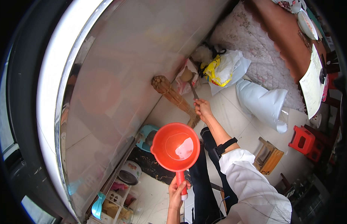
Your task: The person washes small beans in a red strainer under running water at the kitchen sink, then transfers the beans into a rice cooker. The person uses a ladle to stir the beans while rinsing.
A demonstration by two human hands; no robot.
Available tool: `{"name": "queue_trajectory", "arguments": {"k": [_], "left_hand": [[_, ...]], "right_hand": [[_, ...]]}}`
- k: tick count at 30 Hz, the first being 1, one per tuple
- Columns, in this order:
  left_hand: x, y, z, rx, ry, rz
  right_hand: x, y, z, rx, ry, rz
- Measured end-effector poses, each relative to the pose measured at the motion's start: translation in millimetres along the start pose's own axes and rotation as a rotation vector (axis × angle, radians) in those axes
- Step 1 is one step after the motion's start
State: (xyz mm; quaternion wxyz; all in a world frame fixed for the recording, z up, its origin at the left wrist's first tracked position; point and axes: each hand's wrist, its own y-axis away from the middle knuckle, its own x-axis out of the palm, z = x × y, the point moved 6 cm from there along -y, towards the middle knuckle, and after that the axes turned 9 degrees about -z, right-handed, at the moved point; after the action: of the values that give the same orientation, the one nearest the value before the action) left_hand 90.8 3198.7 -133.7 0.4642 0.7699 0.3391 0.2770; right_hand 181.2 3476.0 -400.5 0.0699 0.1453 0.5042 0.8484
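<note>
My left hand (177,190) grips the handle of a red plastic dipper (162,140), which has a pouring lip on its rim. Some water seems to lie in its bottom, with a bright reflection. My right hand (203,108) is closed around the dark handle of a ladle (193,91) whose round bowl holds something tan. The bowl is over an open pink and white bag (180,81) by the wall. Just left of the ladle, a bundled straw brush (173,96) leans with its bristles near my right hand.
A blue plastic basin (144,137) sits beyond the dipper. White and yellow plastic bags (229,68) and a rolled pale-blue sheet (258,103) lie on the tiles. A wooden stool (270,156) and a red plastic stool (301,139) stand at right. The glossy wall panel (106,84) fills the left.
</note>
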Motion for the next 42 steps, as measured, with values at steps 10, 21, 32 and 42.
{"name": "queue_trajectory", "arguments": {"k": [10,21,32,42], "left_hand": [[-6.2,1.4,7.0,0.019,-0.007,-0.018],[-17.8,1.1,11.6,0.021,-0.004,-0.013],[-21.3,-2.4,10.0,0.017,-0.039,0.005],[-21.2,-11.3,11.9,0.017,-0.085,0.017]], "right_hand": [[-6.7,6.0,-0.6,-0.007,-0.004,0.015],[-11.3,6.2,2.0,-0.040,0.013,0.072],[-15.5,10.2,6.3,-0.060,0.083,0.089],[-20.9,30.6,14.2,-0.094,0.149,0.123]]}}
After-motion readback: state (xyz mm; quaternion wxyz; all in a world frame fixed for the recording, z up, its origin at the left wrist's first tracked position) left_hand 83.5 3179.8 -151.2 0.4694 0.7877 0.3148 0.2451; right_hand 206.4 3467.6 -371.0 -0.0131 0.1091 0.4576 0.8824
